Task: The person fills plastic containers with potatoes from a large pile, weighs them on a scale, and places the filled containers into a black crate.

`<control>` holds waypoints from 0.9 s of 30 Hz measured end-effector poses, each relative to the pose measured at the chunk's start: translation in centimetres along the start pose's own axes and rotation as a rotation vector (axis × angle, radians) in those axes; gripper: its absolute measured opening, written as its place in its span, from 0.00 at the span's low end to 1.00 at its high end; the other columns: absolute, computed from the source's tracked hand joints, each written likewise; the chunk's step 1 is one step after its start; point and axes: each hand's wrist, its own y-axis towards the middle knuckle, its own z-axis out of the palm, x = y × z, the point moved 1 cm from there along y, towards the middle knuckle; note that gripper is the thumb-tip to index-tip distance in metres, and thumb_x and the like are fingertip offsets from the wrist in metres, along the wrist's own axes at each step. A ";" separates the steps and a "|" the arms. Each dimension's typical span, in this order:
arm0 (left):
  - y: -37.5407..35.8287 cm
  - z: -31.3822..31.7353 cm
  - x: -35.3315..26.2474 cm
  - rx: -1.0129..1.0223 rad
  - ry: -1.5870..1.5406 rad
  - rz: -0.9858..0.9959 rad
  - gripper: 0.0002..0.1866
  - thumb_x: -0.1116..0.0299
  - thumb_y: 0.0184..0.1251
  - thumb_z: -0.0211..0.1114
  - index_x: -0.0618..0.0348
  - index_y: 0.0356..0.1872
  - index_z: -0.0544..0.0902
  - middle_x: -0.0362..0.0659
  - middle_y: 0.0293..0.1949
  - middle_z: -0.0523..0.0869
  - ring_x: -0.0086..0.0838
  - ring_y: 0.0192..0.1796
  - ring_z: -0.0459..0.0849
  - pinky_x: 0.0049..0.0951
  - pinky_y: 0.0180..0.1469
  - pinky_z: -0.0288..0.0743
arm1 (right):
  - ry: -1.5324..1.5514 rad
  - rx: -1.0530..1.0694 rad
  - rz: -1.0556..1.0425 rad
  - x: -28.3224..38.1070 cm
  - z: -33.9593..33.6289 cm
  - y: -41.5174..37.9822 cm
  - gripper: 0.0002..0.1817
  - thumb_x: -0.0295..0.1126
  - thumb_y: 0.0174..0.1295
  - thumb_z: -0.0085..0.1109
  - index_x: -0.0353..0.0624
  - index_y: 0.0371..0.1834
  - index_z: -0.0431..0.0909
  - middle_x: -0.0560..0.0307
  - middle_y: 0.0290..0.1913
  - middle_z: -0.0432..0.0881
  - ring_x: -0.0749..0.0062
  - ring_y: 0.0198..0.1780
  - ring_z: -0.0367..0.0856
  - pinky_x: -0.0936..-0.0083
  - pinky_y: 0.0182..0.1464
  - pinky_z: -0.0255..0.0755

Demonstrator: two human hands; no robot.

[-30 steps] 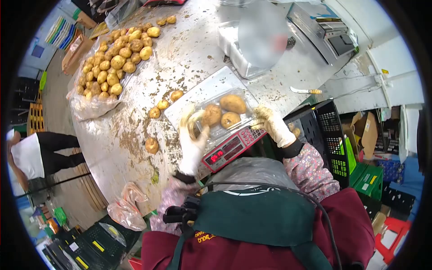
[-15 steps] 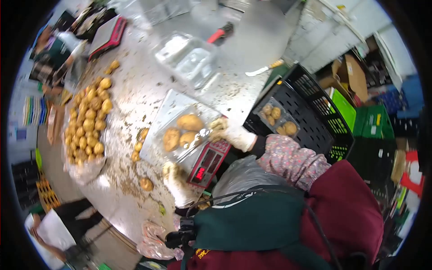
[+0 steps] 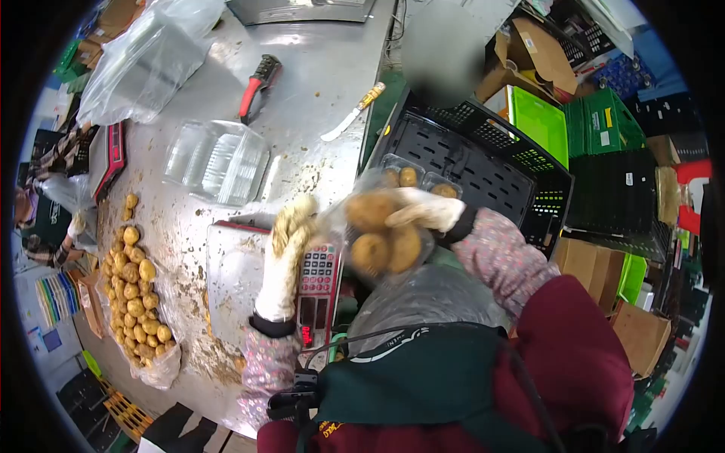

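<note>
Several potatoes lie in a clear plastic box (image 3: 385, 234), blurred by motion, between the scale and the black crate. My right hand (image 3: 423, 210), in a soiled white glove, grips the box at its upper right side. Over the keypad side of the red and silver scale (image 3: 236, 283) is my gloved left hand (image 3: 291, 230); its fingers are smeared, and whether they are apart is unclear. Two boxes of potatoes (image 3: 408, 177) sit in the near end of the black crate (image 3: 472, 162).
Stacked empty clear boxes (image 3: 217, 162), a red-handled tool (image 3: 257, 87) and a knife (image 3: 353, 112) lie on the metal table. A potato pile (image 3: 134, 294) spreads on the left. A co-worker (image 3: 45, 226) stands at the far left beside another scale (image 3: 109, 160).
The potato box has left the scale and moved right toward the crate with my right hand. My left hand has risen from the scale's lower edge. The head view has shifted.
</note>
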 end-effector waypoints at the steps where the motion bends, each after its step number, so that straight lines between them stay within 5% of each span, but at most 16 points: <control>1: 2.1 1.2 -1.6 -0.026 0.354 0.175 0.27 0.70 0.71 0.60 0.62 0.70 0.67 0.49 0.66 0.75 0.33 0.69 0.71 0.32 0.70 0.64 | -0.051 -0.159 -0.069 -0.7 -2.3 -2.8 0.35 0.32 0.63 0.64 0.33 0.71 0.63 0.47 0.68 0.72 0.63 0.69 0.69 0.70 0.71 0.61; 3: 6.6 -1.7 -0.8 -0.348 0.878 0.489 0.26 0.65 0.73 0.58 0.63 0.69 0.69 0.53 0.66 0.74 0.39 0.69 0.72 0.35 0.71 0.63 | -0.014 -0.480 -0.049 -1.7 -6.3 -8.6 0.29 0.32 0.66 0.60 0.34 0.69 0.66 0.50 0.64 0.75 0.66 0.62 0.76 0.69 0.65 0.71; 5: 9.0 -6.6 -1.2 -0.564 1.771 0.546 0.24 0.62 0.74 0.57 0.62 0.66 0.71 0.57 0.63 0.76 0.44 0.67 0.74 0.41 0.70 0.64 | -0.024 -0.823 -0.127 -3.8 -10.0 -14.1 0.27 0.31 0.67 0.59 0.35 0.68 0.67 0.53 0.61 0.77 0.69 0.59 0.78 0.72 0.62 0.72; 6: 9.9 -7.9 -1.5 -0.573 1.846 0.513 0.23 0.61 0.73 0.57 0.62 0.64 0.74 0.59 0.56 0.81 0.47 0.59 0.79 0.47 0.67 0.65 | 0.136 -0.939 -0.061 -6.4 -12.9 -17.4 0.26 0.32 0.67 0.59 0.36 0.67 0.68 0.53 0.59 0.78 0.70 0.57 0.79 0.72 0.60 0.73; 8: 10.8 -8.8 -2.1 -0.632 1.630 0.284 0.17 0.59 0.74 0.56 0.60 0.54 0.82 0.55 0.40 0.87 0.50 0.39 0.86 0.43 0.45 0.79 | 0.189 -1.145 -0.082 -9.1 -15.4 -21.4 0.24 0.33 0.70 0.56 0.37 0.67 0.68 0.53 0.58 0.79 0.68 0.56 0.80 0.71 0.57 0.76; 9: 10.7 -9.4 -2.2 -0.606 1.494 0.356 0.18 0.57 0.75 0.55 0.60 0.50 0.84 0.55 0.37 0.87 0.50 0.37 0.86 0.43 0.43 0.79 | 0.195 -1.063 -0.108 -11.0 -16.6 -23.3 0.24 0.34 0.70 0.56 0.37 0.67 0.69 0.52 0.58 0.79 0.67 0.55 0.80 0.69 0.56 0.77; 10: 11.7 -12.9 -0.1 -0.628 1.537 0.094 0.18 0.57 0.75 0.54 0.61 0.49 0.84 0.56 0.38 0.87 0.49 0.39 0.86 0.41 0.44 0.79 | 0.154 -1.110 -0.040 -13.2 -17.5 -24.8 0.25 0.37 0.70 0.57 0.38 0.66 0.69 0.51 0.58 0.79 0.64 0.55 0.81 0.65 0.56 0.78; 13: 12.2 -14.1 -0.7 -0.668 1.233 0.104 0.19 0.57 0.75 0.53 0.61 0.46 0.85 0.53 0.42 0.88 0.45 0.46 0.85 0.39 0.50 0.77 | 0.466 -0.975 0.045 -20.1 -19.7 -26.0 0.30 0.47 0.69 0.57 0.42 0.69 0.67 0.48 0.62 0.76 0.55 0.57 0.79 0.57 0.59 0.76; 17: 12.1 -15.4 -3.8 -0.616 0.924 0.151 0.15 0.58 0.67 0.66 0.60 0.40 0.87 0.52 0.34 0.88 0.40 0.36 0.87 0.36 0.41 0.79 | 0.419 -0.995 0.378 -25.6 -21.7 -24.8 0.40 0.64 0.66 0.50 0.48 0.73 0.62 0.52 0.67 0.73 0.53 0.64 0.75 0.52 0.62 0.72; 19: 11.5 -13.9 -4.6 -0.799 0.821 0.259 0.13 0.59 0.66 0.67 0.59 0.38 0.87 0.51 0.30 0.88 0.38 0.32 0.87 0.34 0.38 0.79 | 0.399 -0.902 0.445 -24.9 -22.6 -24.8 0.49 0.72 0.63 0.42 0.47 0.78 0.52 0.51 0.76 0.60 0.52 0.73 0.63 0.52 0.68 0.64; 20: 11.8 -14.4 -3.5 -0.870 0.806 0.501 0.12 0.59 0.65 0.67 0.57 0.40 0.87 0.50 0.30 0.88 0.38 0.33 0.87 0.35 0.38 0.79 | 0.444 -0.992 0.467 -23.5 -22.3 -24.1 0.48 0.71 0.64 0.42 0.46 0.77 0.55 0.50 0.75 0.62 0.51 0.72 0.65 0.53 0.69 0.64; 21: 10.0 -12.3 -5.3 -0.868 0.963 0.646 0.08 0.67 0.69 0.66 0.61 0.42 0.87 0.43 0.32 0.89 0.23 0.34 0.86 0.24 0.40 0.79 | 0.488 -1.084 0.486 -23.4 -23.4 -25.2 0.47 0.70 0.65 0.42 0.44 0.76 0.57 0.48 0.74 0.63 0.50 0.71 0.66 0.53 0.69 0.63; 23: 6.0 -9.5 -6.7 -0.873 1.600 0.691 0.08 0.64 0.66 0.67 0.57 0.38 0.87 0.47 0.27 0.84 0.38 0.28 0.83 0.34 0.32 0.78 | 0.076 -1.360 0.546 -26.5 -32.8 -30.1 0.44 0.67 0.65 0.48 0.37 0.67 0.70 0.44 0.64 0.75 0.48 0.63 0.74 0.56 0.65 0.67; 25: 0.7 -5.9 -5.6 -0.723 2.031 0.575 0.07 0.64 0.64 0.62 0.54 0.37 0.84 0.43 0.30 0.85 0.34 0.30 0.82 0.34 0.29 0.74 | -0.530 -1.598 0.628 -16.3 -27.6 -25.9 0.43 0.66 0.64 0.53 0.26 0.53 0.79 0.43 0.48 0.85 0.58 0.46 0.81 0.66 0.54 0.75; 26: -2.3 -3.7 -5.5 -0.589 2.235 0.475 0.10 0.65 0.65 0.59 0.54 0.43 0.83 0.42 0.32 0.84 0.33 0.33 0.83 0.32 0.33 0.75 | -0.630 -1.533 0.448 -14.4 -28.8 -24.8 0.40 0.62 0.67 0.52 0.26 0.52 0.79 0.41 0.48 0.85 0.57 0.47 0.81 0.66 0.55 0.74; 27: -4.4 -4.6 -2.4 -0.379 1.906 0.603 0.14 0.65 0.66 0.58 0.56 0.49 0.82 0.43 0.35 0.85 0.33 0.36 0.84 0.32 0.36 0.76 | -0.718 -1.459 0.266 -12.4 -29.5 -23.2 0.37 0.58 0.69 0.51 0.25 0.52 0.79 0.40 0.48 0.85 0.57 0.47 0.81 0.66 0.55 0.74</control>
